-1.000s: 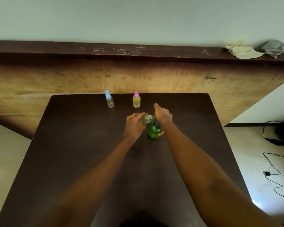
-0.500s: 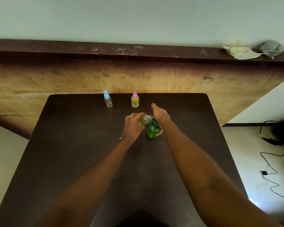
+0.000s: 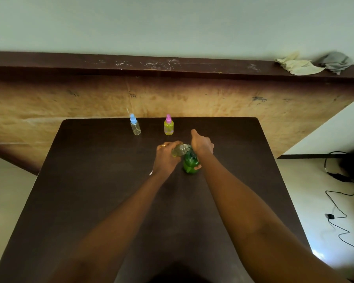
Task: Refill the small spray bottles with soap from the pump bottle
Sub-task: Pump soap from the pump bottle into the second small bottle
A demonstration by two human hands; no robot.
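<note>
Your left hand (image 3: 166, 158) is curling its fingers around a small clear uncapped plastic bottle (image 3: 179, 150), tilting its open neck against the top of the round green translucent plastic pump bottle (image 3: 189, 163), which is standing mid-way across the dark brown table (image 3: 90, 180). Your right hand (image 3: 202, 146) is covering the pump top, with one fingertip wrapping the green body and one digit sticking out straight. A blue-capped clear spray bottle (image 3: 135, 125) and a pink-capped yellow spray bottle (image 3: 168, 126) are standing upright beyond your hands, near the far edge.

Upright green pump bottle (image 3: 190, 165); uncapped spray bottle (image 3: 179, 150) tilted at its top.
</note>
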